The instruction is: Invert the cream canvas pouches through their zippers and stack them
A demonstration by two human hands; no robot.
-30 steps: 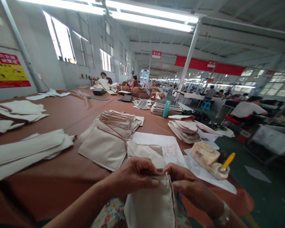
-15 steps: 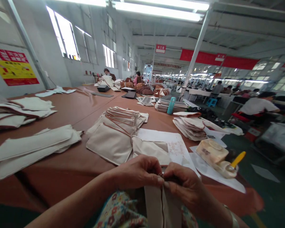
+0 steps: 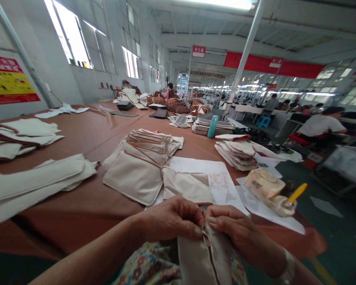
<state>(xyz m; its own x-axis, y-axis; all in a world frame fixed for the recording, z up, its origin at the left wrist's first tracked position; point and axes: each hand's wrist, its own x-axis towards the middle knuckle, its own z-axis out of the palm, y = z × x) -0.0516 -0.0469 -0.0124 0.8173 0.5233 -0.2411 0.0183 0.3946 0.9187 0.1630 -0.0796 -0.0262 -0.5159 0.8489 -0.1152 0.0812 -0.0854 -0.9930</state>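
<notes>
A cream fabric piece (image 3: pixel 192 259) with a dark slit or seam down its middle hangs over my lap, below the table's front edge. My left hand (image 3: pixel 178 217) pinches its top edge on the left of the seam. Opposite, my right hand (image 3: pixel 231 225) grips the top edge on the right, thumb and fingers closed. The fingertips nearly meet, and a small brown strip shows in the seam just under them. Just beyond my hands, a cream fabric pouch (image 3: pixel 186 186) lies beside a fanned stack of cream pouches (image 3: pixel 133 174) with brown edging.
On the brown-covered table (image 3: pixel 86 130), long cream panels (image 3: pixel 41 178) lie at left. At right are another fabric stack (image 3: pixel 235 152), a teal bottle (image 3: pixel 213 126) and a cut-open plastic container (image 3: pixel 264 186) beside a yellow handle (image 3: pixel 297 193). Co-workers sit farther back.
The fabric's seam has opened a little near the top, showing a brown strip. My right hand has turned slightly, its fingers now higher on the edge. The view has shifted a little.
</notes>
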